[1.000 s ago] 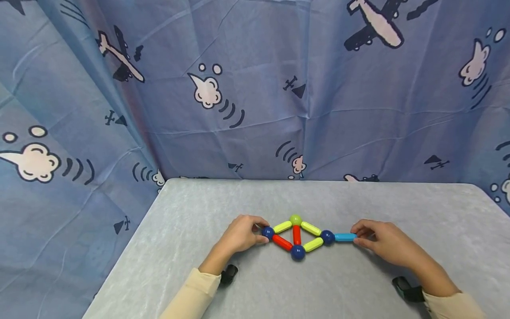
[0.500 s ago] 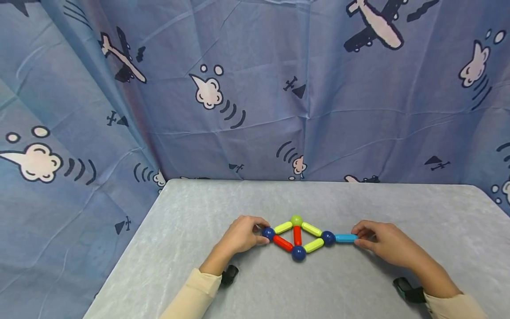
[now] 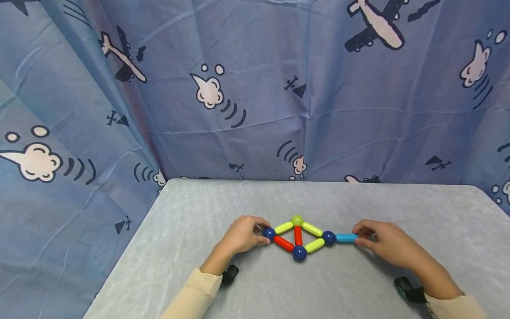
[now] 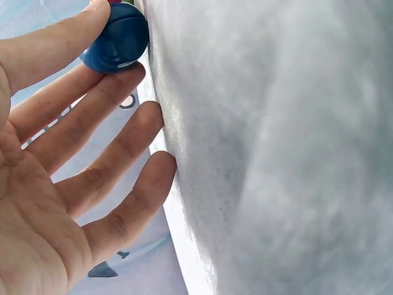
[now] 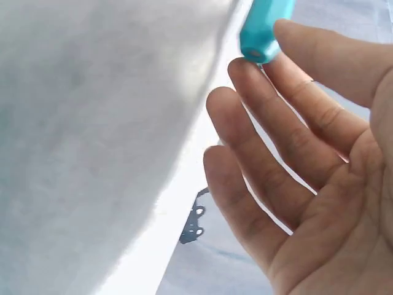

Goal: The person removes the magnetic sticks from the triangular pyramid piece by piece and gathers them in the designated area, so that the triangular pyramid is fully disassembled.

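Note:
Between the hands lies a flat diamond of toy rods and balls. Its left corner is a dark blue ball (image 3: pixel 269 234), which the left hand (image 3: pixel 241 235) pinches between thumb and fingers. A lime green ball (image 3: pixel 296 220) forms the far corner and another blue ball (image 3: pixel 299 254) the near one, joined by a red rod (image 3: pixel 298 236). From the right-hand blue ball (image 3: pixel 329 238) a light blue rod (image 3: pixel 345 238) points right. The right hand (image 3: pixel 384 241) pinches that rod's free end. In the right wrist view the rod (image 5: pixel 265 31) shows a faceted end at the thumb.
A light grey table (image 3: pixel 223 199) carries the pieces. Behind it and at the left hangs a blue curtain (image 3: pixel 255 97) printed with planes. Black wrist devices, the left one (image 3: pixel 229 275) and the right one (image 3: pixel 409 290), sit at the sleeves.
Both hands keep their holds on the ball and the rod. The diamond and hands appear only a few pixels further right; nothing is let go.

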A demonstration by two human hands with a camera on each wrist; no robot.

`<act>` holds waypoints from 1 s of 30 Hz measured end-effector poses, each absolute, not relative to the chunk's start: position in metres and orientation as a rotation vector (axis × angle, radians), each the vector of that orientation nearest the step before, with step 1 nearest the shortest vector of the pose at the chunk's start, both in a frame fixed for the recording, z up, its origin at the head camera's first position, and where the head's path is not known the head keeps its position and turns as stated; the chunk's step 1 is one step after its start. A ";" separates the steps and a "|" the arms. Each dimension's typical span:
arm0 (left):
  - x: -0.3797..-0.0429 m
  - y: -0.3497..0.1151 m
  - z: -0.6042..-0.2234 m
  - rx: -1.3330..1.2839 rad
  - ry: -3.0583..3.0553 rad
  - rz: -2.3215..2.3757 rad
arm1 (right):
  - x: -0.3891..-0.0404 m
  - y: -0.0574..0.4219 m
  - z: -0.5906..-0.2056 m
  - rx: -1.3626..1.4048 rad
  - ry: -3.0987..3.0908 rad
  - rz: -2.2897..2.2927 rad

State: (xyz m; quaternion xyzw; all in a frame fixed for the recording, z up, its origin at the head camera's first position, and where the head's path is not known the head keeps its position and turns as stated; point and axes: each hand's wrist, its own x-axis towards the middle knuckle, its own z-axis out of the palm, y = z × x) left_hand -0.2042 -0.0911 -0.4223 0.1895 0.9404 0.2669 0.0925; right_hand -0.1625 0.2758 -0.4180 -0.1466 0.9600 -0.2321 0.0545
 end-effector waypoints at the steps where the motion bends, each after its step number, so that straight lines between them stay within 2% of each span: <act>1: -0.204 -0.091 -0.422 0.565 2.792 0.792 | -0.162 0.275 -0.417 -0.438 2.918 -0.705; 7: -0.202 -0.091 -0.421 0.553 2.787 0.785 | -0.156 0.258 -0.403 -0.424 2.934 -0.709; 16: -0.201 -0.089 -0.418 0.565 2.800 0.746 | -0.158 0.201 -0.387 -0.554 2.894 -0.752; 23: -0.202 -0.085 -0.420 0.582 2.801 0.740 | -0.163 0.161 -0.393 -0.705 2.859 -0.780; 30: -0.201 -0.081 -0.420 0.641 2.819 0.757 | -0.168 0.138 -0.405 -0.715 2.874 -0.718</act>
